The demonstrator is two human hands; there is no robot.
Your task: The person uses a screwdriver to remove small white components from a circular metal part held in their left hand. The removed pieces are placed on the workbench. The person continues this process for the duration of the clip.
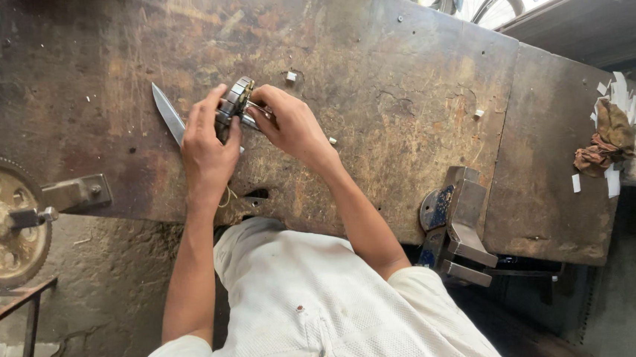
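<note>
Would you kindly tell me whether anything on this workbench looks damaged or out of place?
The worn brown wooden workbench is scratched and stained. Small white scraps lie scattered beside a crumpled brown rag at its right end. Nothing else stands out.

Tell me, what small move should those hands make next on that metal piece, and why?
Probably keep the left hand steadying the ridged metal piece while the right hand works its small tool further into it. Both hands already pinch the piece above the workbench, and the knife lies untouched beside them.
</note>
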